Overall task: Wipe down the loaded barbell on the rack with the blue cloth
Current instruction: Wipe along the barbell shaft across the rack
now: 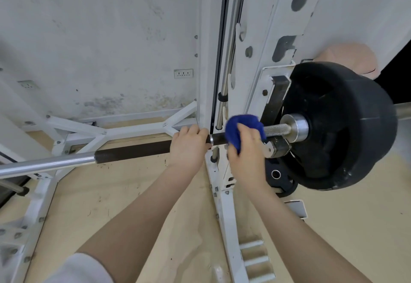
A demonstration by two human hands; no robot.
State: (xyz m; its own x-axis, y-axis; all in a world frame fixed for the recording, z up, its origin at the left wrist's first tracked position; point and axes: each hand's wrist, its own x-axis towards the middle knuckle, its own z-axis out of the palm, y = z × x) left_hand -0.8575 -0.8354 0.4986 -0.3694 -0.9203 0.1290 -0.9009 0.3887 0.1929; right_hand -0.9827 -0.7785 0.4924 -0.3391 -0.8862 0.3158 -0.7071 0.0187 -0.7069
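One barbell (133, 149), one blue cloth (243, 128), two hands.

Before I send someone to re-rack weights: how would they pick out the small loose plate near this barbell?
Start at the big black plate loaded on the barbell. Look beneath it, beside the white rack base. The small plate lies flat on the floor there, unlike the loaded plate.

No writing, label, brand or number can be read anywhere in the view: the black weight plate (340, 125), the white rack (224, 205) and the far wall (100, 38) show no legible marks.
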